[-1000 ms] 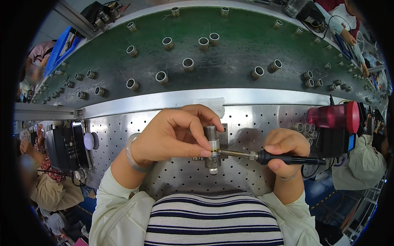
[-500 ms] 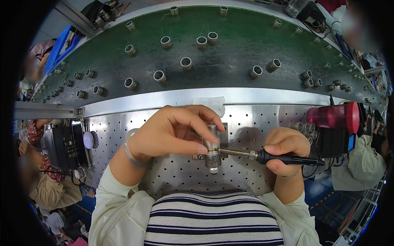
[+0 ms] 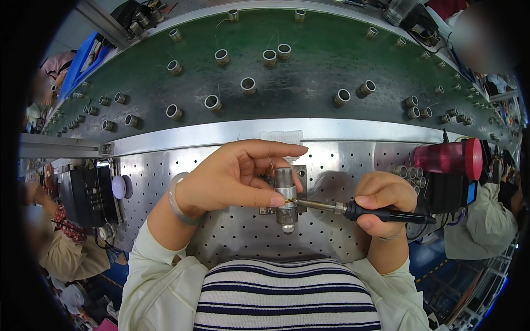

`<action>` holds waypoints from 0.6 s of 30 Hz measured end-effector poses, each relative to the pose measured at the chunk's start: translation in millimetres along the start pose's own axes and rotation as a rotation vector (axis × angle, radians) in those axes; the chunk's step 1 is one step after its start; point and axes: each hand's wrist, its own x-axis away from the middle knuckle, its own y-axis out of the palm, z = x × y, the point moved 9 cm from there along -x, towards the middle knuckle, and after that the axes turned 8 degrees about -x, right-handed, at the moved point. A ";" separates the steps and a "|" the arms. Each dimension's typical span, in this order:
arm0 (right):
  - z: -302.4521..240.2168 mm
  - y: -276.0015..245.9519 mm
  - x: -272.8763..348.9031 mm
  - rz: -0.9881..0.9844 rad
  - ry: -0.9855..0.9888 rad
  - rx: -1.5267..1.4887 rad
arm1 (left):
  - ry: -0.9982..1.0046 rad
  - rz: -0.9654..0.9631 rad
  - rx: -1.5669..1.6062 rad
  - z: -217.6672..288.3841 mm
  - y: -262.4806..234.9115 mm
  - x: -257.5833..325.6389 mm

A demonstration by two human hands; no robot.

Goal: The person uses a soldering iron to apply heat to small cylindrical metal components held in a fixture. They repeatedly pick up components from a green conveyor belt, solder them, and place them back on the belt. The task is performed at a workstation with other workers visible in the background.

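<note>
Change at the left hand: forefinger, by the look of things, now straightened and lifted away from the metal ring, after curling down onto its near face a second ago; thumb still laid against the ring's left side, with other fingers bent behind the spindle; pinching anything back there, impossible to tell; all steady at the right hand, wrapped firmly round the soldering iron, with hot end still up against the ring's right side; ring still around the spindle, over the perforated metal worktop; so, probably, a lighter left-hand hold with no break in contact on the right; and beyond, a slight leftward drift of the wired rings along the green belt.
</note>
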 end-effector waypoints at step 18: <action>9.8 -9.0 5.8 0.126 0.057 -0.124 | -0.043 0.027 0.061 -20.9 -10.5 -2.2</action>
